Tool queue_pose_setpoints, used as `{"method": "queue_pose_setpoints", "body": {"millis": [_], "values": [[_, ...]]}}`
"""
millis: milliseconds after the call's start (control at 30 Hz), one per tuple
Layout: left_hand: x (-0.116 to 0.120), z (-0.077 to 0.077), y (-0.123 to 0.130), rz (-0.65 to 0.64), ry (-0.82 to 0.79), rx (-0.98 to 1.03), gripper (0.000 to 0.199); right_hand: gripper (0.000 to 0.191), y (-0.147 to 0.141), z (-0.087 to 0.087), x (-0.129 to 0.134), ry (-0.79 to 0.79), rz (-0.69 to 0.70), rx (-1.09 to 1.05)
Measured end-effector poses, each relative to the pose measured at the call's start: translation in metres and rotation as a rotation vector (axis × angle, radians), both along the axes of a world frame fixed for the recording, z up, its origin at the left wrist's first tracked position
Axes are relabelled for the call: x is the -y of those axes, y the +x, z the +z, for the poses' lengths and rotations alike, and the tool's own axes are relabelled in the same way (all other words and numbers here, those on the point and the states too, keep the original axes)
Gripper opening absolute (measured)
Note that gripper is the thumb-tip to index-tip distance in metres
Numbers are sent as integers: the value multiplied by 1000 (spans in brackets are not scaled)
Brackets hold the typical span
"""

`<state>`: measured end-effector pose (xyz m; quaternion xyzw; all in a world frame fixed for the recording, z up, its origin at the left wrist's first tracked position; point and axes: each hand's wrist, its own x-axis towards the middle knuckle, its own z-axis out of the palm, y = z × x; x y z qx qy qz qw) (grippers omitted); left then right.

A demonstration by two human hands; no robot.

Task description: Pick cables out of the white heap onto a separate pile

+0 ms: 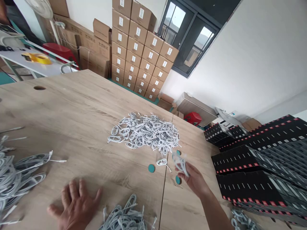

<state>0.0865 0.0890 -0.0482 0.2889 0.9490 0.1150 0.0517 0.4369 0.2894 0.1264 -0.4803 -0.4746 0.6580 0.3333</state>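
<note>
My left hand point(76, 206) lies flat on the wooden table point(86, 134) with its fingers spread, holding nothing. Between the thumb and fingers of my right hand point(192, 177) is a coiled white cable point(181, 165), raised over the table and slightly blurred. A single coiled cable point(161, 162) lies just left of it. Beyond that spreads a large pile of coiled white cables point(151, 132). Another bunch of cables point(127, 215) sits at the near edge, right of my left hand. Looser cables point(21, 175) are heaped at the far left.
Teal discs point(151, 168) dot the table near my right hand. Stacks of black boxes point(240, 159) stand along the right side. Behind the table rise stacked cardboard boxes point(134, 48). A roll of yellow tape point(39, 58) rests on a side table, with part of a person point(18, 19) beyond.
</note>
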Motion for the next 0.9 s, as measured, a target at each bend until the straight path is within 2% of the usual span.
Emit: {"method": "queue_pose_setpoints", "body": {"millis": [67, 167, 233, 267, 367, 433, 500, 600, 633, 700, 833, 900], "values": [[1, -3, 0, -7, 25, -17, 86, 52, -3, -11, 39, -85, 148, 14], [2, -9, -1, -12, 45, -41, 86, 51, -11, -42, 81, -143, 510, 181], [2, -10, -2, -9, 23, -43, 87, 45, -18, -63, 80, -65, 684, 367], [2, -10, -2, -9, 4, -39, 87, 43, -22, -73, 69, 14, 697, 466], [1, -9, -2, -4, -48, -22, 87, 45, -35, -101, 13, 383, 519, 791], [2, -8, -2, -1, -59, -20, 87, 64, -44, -119, -25, 654, 453, 1005], [3, -10, -2, 4, -51, -36, 88, 73, -51, -137, -50, 842, 519, 1167], [4, -15, -3, 18, -49, -55, 90, 56, -54, -156, -70, 977, 620, 1277], [5, -17, -4, 23, -56, -50, 91, 50, -53, -158, -76, 1001, 595, 1277], [6, -20, -5, 22, -73, -36, 93, 41, -50, -153, -94, 1003, 453, 1246], [7, -20, -4, 26, -100, -41, 94, 39, -46, -124, -148, 848, 107, 1212], [7, -19, -4, 32, -113, -51, 95, 46, -47, -110, -171, 769, 62, 1244]]}}
